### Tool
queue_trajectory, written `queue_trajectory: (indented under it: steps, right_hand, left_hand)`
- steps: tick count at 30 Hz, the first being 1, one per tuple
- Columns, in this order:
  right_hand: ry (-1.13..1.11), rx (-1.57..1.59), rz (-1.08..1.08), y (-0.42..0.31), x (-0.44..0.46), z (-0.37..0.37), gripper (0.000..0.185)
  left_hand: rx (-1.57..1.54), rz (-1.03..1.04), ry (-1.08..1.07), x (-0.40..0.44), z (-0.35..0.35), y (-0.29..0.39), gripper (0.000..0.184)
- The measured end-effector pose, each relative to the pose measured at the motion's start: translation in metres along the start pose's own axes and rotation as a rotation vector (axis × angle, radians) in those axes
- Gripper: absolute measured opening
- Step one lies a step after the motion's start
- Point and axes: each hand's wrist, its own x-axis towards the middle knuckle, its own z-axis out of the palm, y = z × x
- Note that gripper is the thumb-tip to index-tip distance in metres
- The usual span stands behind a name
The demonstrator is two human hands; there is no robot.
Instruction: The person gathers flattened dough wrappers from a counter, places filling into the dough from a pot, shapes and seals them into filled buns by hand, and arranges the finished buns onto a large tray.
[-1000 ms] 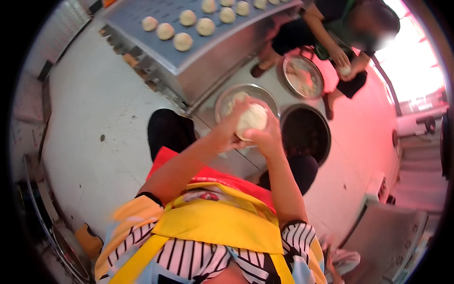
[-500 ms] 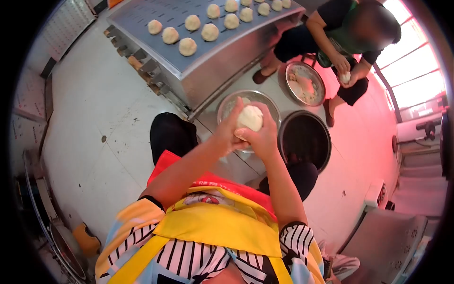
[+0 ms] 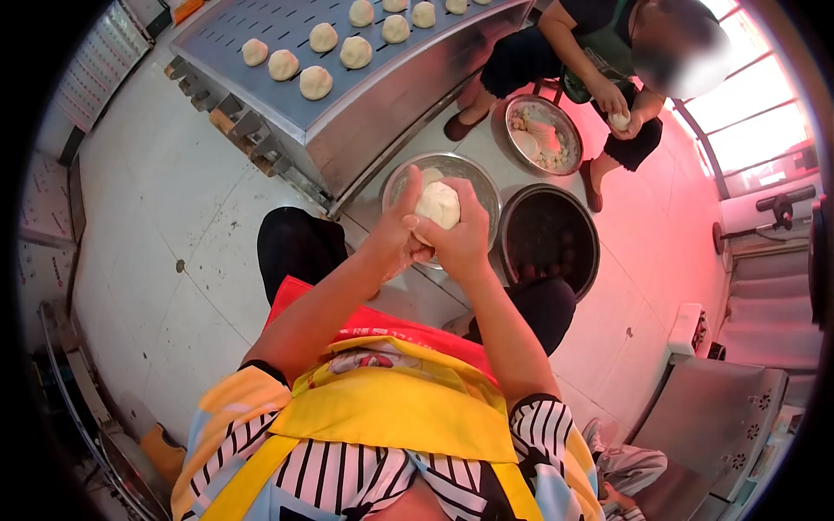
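A round, pale dough ball [image 3: 438,205] is held between my two hands, above a metal bowl [image 3: 489,184]. My left hand [image 3: 397,224] cups its left and lower side, thumb pointing up. Around the right side wrap the fingers of my right hand [image 3: 465,227], with the thumb across the front. Part of the dough is hidden by the fingers. Several dough balls [image 3: 355,52] rest on a grey perforated metal surface [image 3: 261,85] beyond my hands.
A dark round tub [image 3: 551,239] with round items inside stands right of the bowl. Behind it, a metal basin [image 3: 546,135] holds dough and small pieces. A seated co-worker [image 3: 599,52] at the upper right holds a small dough ball. A grey chair-like panel [image 3: 704,425] is at lower right.
The view has shifted, so the tray, basin and tub appear a little further left. My hands stay around the dough ball, which has turned slightly between them.
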Motion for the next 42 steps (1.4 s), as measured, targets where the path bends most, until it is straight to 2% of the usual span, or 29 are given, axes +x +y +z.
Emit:
queue_trajectory:
  steps: [3,6,9,12,15,18,21,24,27,30,33,36,39,42]
  right_hand:
    - [-0.124,0.227,-0.084,-0.011,0.003,-0.006,0.065]
    - [-0.135,0.351,0.136,-0.008,-0.001,-0.006,0.066]
    - [-0.026,0.064,0.024,-0.001,0.0,0.001,0.066]
    - [-0.245,0.455,-0.015,-0.01,0.004,-0.01,0.064]
    - [-0.15,0.357,0.205,-0.013,-0.003,-0.007,0.063]
    - [-0.1,0.202,0.028,-0.004,-0.001,-0.002,0.061]
    - [-0.233,0.441,0.051,-0.014,-0.003,-0.011,0.063]
    - [-0.028,0.108,0.001,0.0,-0.005,0.001,0.066]
    - [-0.113,0.229,-0.002,-0.005,-0.004,-0.007,0.068]
    - [-0.195,0.501,0.153,-0.003,-0.006,-0.008,0.07]
    - [0.031,-0.205,-0.163,0.003,-0.006,-0.002,0.068]
    - [-0.075,0.074,-0.168,-0.005,-0.006,-0.01,0.068]
    - [-0.099,0.281,0.118,0.004,-0.009,-0.003,0.067]
    - [0.049,-0.18,-0.073,0.005,-0.01,0.004,0.066]
  left_hand:
    - [-0.112,0.033,0.082,0.0,0.013,0.004,0.065]
    - [0.079,0.027,0.038,-0.001,0.005,0.002,0.065]
    - [-0.088,0.084,0.01,0.002,0.007,-0.005,0.065]
    - [-0.037,-0.037,-0.148,-0.006,0.001,0.01,0.065]
    - [0.018,0.027,0.134,-0.002,0.015,0.003,0.067]
    - [0.022,0.118,0.072,-0.001,0.006,-0.004,0.068]
    - [-0.04,-0.082,-0.092,-0.007,0.0,0.012,0.07]
    - [0.027,0.135,0.3,0.0,0.034,-0.002,0.071]
    - [0.004,0.014,0.005,-0.003,0.008,0.004,0.071]
    - [0.046,-0.032,0.007,0.001,0.001,0.004,0.067]
    - [0.011,0.007,0.037,0.007,0.008,0.001,0.074]
    - [0.037,-0.055,0.03,0.002,0.013,0.009,0.072]
    - [-0.023,-0.013,-0.049,0.014,-0.007,-0.006,0.064]
    - [-0.081,0.048,-0.013,0.011,0.002,-0.007,0.064]
